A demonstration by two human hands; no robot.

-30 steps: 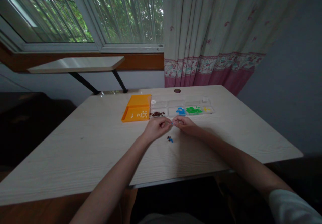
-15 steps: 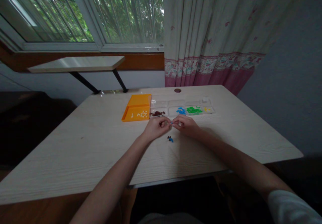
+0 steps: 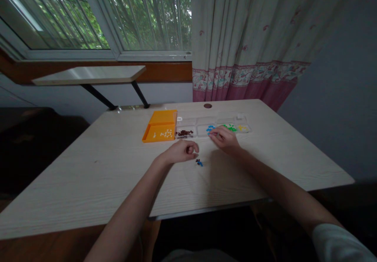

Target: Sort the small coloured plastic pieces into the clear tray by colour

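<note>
My left hand [image 3: 182, 151] rests on the pale wooden table [image 3: 103, 175] with its fingers curled in a pinch; what it holds is too small to name. My right hand [image 3: 224, 138] reaches over the clear compartment tray [image 3: 203, 121], fingertips pinched at the blue beads [image 3: 210, 128]. The tray also holds brown beads [image 3: 184, 133], green beads [image 3: 230, 127] and yellow beads [image 3: 243, 128]. A small cluster of blue and dark beads [image 3: 199, 162] lies on the table just right of my left hand.
An orange tray [image 3: 161, 126] with white beads sits left of the clear tray. A cable hole [image 3: 207, 106] is near the table's far edge. A shelf on brackets [image 3: 88, 75], a window and a patterned curtain [image 3: 250, 38] stand behind.
My hands were together above the bead cluster. They have parted: my right hand moved forward to the blue compartment, and my left hand dropped slightly toward the table.
</note>
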